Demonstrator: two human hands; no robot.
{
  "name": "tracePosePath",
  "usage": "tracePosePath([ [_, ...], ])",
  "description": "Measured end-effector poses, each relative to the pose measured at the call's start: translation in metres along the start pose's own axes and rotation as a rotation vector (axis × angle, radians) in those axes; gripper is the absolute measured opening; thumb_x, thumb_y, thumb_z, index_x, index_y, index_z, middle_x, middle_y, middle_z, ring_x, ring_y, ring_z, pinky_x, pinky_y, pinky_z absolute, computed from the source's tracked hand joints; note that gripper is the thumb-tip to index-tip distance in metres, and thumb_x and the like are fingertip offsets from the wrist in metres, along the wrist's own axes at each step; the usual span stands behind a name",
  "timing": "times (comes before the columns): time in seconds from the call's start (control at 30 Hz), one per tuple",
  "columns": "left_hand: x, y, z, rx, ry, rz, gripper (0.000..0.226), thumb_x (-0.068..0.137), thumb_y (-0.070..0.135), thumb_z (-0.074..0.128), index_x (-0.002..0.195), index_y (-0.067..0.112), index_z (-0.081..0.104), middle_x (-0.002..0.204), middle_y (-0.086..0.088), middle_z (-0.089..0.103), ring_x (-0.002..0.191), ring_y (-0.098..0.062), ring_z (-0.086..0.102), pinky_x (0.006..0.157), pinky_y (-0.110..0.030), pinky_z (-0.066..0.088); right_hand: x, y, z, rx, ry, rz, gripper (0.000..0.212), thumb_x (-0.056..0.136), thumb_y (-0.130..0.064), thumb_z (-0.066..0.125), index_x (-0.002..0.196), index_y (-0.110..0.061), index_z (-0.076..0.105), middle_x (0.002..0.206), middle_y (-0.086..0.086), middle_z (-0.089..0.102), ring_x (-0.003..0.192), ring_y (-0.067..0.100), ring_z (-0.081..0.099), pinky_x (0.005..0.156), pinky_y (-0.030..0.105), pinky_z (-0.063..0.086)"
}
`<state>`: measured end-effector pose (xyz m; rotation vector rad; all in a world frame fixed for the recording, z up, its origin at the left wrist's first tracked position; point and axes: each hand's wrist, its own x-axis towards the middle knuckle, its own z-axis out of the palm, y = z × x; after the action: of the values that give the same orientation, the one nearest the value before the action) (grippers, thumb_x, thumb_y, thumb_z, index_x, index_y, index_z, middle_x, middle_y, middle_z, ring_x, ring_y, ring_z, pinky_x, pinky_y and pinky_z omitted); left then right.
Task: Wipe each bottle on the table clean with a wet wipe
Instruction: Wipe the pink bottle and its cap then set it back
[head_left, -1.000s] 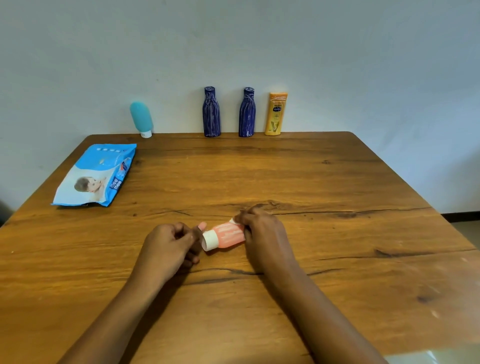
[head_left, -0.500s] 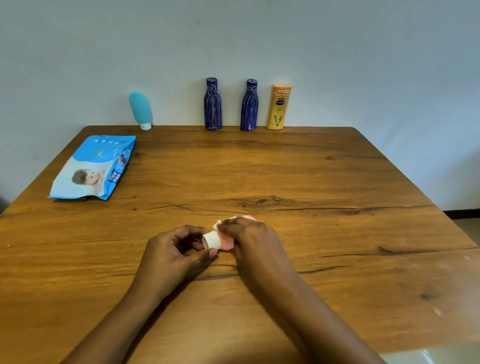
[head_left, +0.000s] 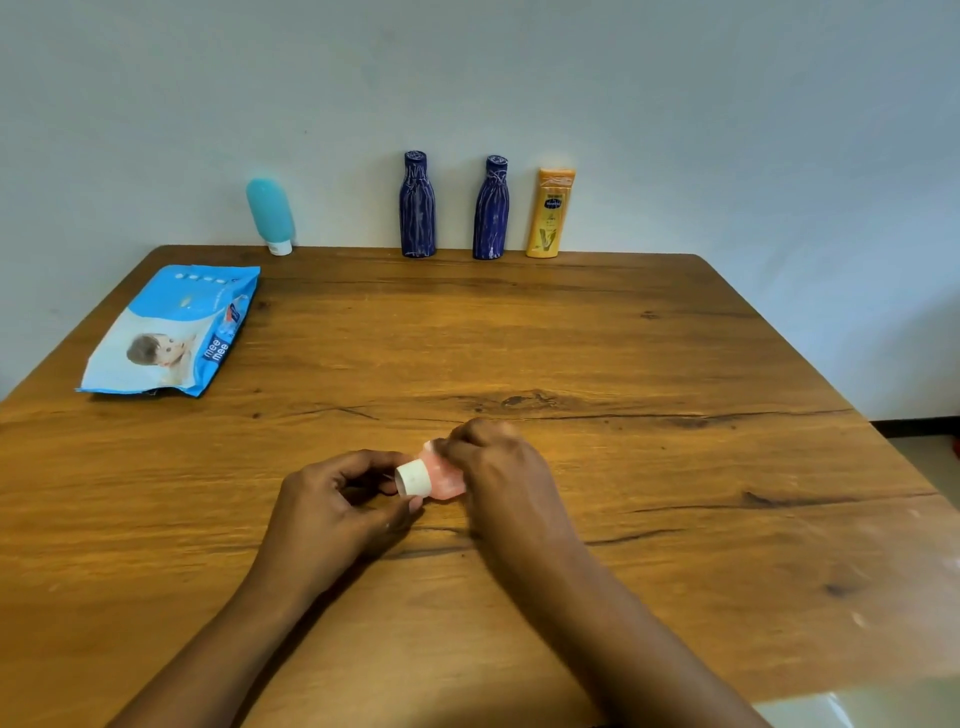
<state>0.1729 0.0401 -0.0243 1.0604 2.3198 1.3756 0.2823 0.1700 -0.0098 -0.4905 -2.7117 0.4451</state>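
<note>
Both hands work the pink bottle low over the table. I see the left hand pinching its white cap, and the right hand curled round the body.

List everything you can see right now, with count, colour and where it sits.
table: 1, brown wood, fills the view
wipes pack: 1, blue and white, flat at the table's left
teal bottle: 1, teal with a white cap, cap down, far edge, tilted by the wall
blue bottles: 2, dark blue, upright, far edge
yellow bottle: 1, yellow, upright, right of the blue ones
pink bottle: 1, pink with a white cap, on its side between the hands
left hand: 1, holds the cap end
right hand: 1, grips the pink body
</note>
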Motion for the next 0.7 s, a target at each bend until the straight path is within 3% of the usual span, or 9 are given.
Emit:
tracePosePath([
  [0.17, 0.001, -0.001, 0.001, 0.027, 0.005, -0.012, 0.042, 0.064, 0.016, 0.084, 0.101, 0.029, 0.069, 0.095, 0.019, 0.067, 0.089, 0.011, 0.059, 0.069, 0.001, 0.043, 0.014, 0.028, -0.004, -0.029, 0.036, 0.190, 0.038, 0.090, -0.006, 0.051, 0.125, -0.020, 0.058, 0.115, 0.001, 0.059, 0.102, 0.017, 0.053, 0.084, 0.025, 0.039],
  [0.37, -0.001, 0.000, 0.001, -0.007, 0.010, -0.023, 0.040, 0.063, 0.014, 0.083, 0.098, 0.027, 0.069, 0.084, 0.015, 0.069, 0.083, 0.006, 0.063, 0.068, -0.004, 0.046, -0.009, -0.021, 0.003, 0.078, 0.010, -0.011, 0.040, 0.086, -0.006, 0.060, 0.124, -0.016, 0.058, 0.117, 0.001, 0.058, 0.104, 0.017, 0.049, 0.081, 0.031, 0.050],
  [0.53, 0.002, -0.001, 0.002, 0.018, 0.020, -0.059, 0.041, 0.065, 0.019, 0.083, 0.100, 0.033, 0.066, 0.087, 0.019, 0.066, 0.085, 0.012, 0.059, 0.065, -0.002, 0.045, -0.003, 0.023, -0.002, 0.041, 0.106, 0.210, 0.040, 0.090, -0.003, 0.050, 0.127, -0.017, 0.056, 0.114, 0.003, 0.060, 0.102, 0.017, 0.053, 0.086, 0.027, 0.044],
  [0.7, 0.002, -0.002, 0.001, -0.039, 0.019, -0.062, 0.033, 0.065, 0.014, 0.083, 0.094, 0.026, 0.070, 0.077, 0.009, 0.072, 0.076, 0.001, 0.066, 0.065, -0.007, 0.049, -0.017, -0.020, 0.003, 0.105, 0.048, 0.002, 0.034, 0.086, -0.004, 0.061, 0.118, -0.016, 0.062, 0.111, 0.002, 0.061, 0.098, 0.016, 0.055, 0.077, 0.028, 0.052],
])
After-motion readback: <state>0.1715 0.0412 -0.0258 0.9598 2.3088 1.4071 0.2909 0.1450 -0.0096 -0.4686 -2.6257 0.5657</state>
